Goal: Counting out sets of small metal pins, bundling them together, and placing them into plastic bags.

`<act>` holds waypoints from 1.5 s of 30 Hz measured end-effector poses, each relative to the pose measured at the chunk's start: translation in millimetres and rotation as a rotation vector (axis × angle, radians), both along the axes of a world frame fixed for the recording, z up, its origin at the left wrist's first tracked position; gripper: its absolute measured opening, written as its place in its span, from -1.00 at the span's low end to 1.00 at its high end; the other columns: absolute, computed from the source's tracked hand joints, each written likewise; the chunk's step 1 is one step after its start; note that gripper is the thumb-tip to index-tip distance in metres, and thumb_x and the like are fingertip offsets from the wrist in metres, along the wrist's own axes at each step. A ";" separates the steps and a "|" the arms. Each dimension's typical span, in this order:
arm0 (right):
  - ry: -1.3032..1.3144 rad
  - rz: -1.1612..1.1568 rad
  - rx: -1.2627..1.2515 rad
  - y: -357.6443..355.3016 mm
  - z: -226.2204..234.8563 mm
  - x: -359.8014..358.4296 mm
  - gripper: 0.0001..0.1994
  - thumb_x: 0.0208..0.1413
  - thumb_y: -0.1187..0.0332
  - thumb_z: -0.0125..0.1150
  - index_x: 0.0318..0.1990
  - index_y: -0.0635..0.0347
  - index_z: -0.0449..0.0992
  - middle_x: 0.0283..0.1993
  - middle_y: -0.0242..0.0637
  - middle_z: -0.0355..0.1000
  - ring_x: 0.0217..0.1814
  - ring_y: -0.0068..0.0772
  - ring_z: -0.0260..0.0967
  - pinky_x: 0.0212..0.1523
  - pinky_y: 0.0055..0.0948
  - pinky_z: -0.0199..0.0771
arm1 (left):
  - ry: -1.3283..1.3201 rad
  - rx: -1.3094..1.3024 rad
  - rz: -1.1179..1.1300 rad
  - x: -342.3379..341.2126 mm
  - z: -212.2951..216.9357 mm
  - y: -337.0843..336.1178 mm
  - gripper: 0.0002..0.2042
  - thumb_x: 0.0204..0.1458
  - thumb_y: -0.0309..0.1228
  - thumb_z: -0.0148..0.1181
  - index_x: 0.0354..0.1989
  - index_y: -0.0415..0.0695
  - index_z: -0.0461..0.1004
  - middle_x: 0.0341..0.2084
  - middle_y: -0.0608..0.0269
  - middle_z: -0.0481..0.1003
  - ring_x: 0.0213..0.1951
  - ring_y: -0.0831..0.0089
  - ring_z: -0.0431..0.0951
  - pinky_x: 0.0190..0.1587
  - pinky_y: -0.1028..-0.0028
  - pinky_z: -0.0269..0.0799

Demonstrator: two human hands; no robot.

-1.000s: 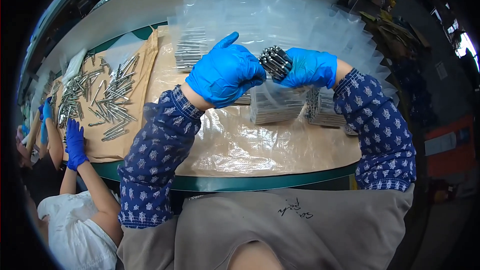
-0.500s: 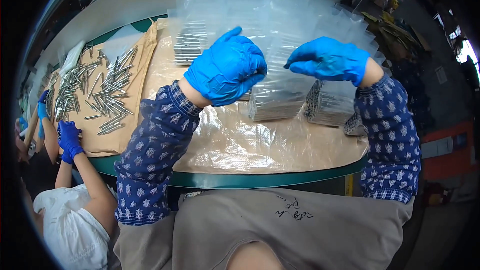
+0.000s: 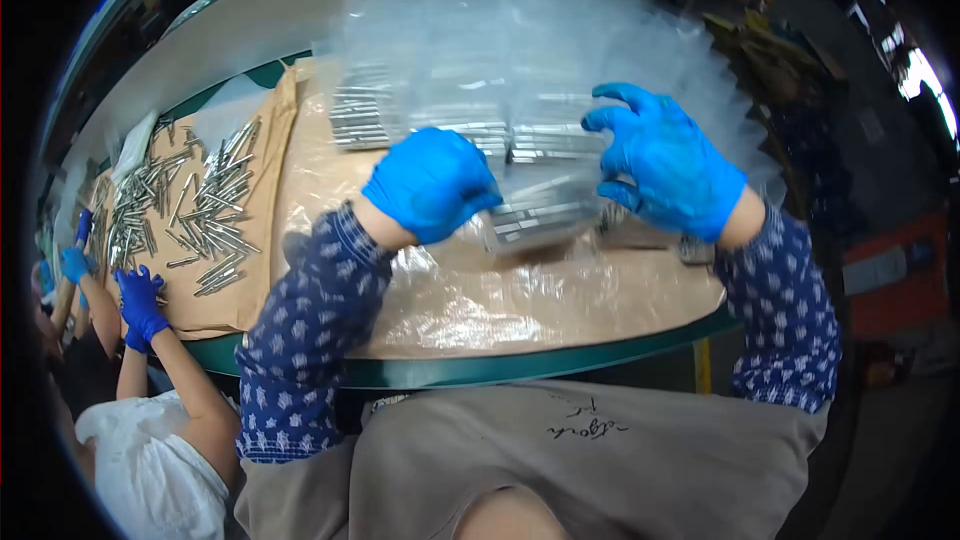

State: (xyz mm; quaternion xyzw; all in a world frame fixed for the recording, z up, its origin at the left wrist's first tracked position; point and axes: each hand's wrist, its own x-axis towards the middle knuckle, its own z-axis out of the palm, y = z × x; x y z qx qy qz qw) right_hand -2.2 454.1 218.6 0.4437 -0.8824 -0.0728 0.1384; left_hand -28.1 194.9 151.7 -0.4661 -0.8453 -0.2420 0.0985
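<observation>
Showing between the two hands, the clear bag of metal rods [image 3: 545, 215] has its long axis running left to right, its right end angled slightly away from the person. The left hand [image 3: 432, 186] is nearer — fingers curled at the bag's left edge, their grip unclear. Right of the bag, the right hand [image 3: 668, 162] spreads its fingers, apparently empty.

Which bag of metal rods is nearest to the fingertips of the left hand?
The bag of metal rods just right of the left hand, beside its fingertips; the other bags lie farther back or farther right.
</observation>
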 end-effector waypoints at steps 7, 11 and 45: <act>-0.056 0.063 0.072 12.8 -18.3 -39.5 -0.86 -0.21 0.28 0.31 -0.55 0.05 0.46 -0.38 -0.29 0.44 -0.01 -0.18 0.32 0.22 0.00 0.04 | 0.040 0.104 0.016 -3.5 3.3 4.2 -0.93 -0.20 -0.56 0.27 -0.50 -0.14 0.54 -0.49 0.16 0.51 -0.38 0.19 0.50 -0.34 0.34 0.39; -0.066 0.090 0.122 13.6 5.3 -34.8 -0.92 -0.16 0.36 0.24 -0.59 0.01 0.47 -0.39 -0.33 0.44 -0.01 -0.23 0.33 0.29 0.02 -0.10 | 0.213 0.043 0.076 0.5 17.9 5.5 -0.90 -0.21 -0.56 0.26 -0.47 -0.11 0.53 -0.44 0.20 0.52 -0.34 0.24 0.48 -0.23 0.34 0.34; -0.016 -0.200 0.021 97.4 33.3 58.4 -0.85 -0.23 0.38 0.28 -0.67 0.11 0.42 -0.56 -0.38 0.35 -0.03 -0.28 0.35 0.36 0.13 -0.35 | -0.087 0.434 -0.327 25.9 19.0 113.1 -0.92 -0.11 -0.41 0.20 -0.48 -0.14 0.53 -0.57 0.08 0.48 -0.50 0.14 0.48 -0.46 0.32 0.39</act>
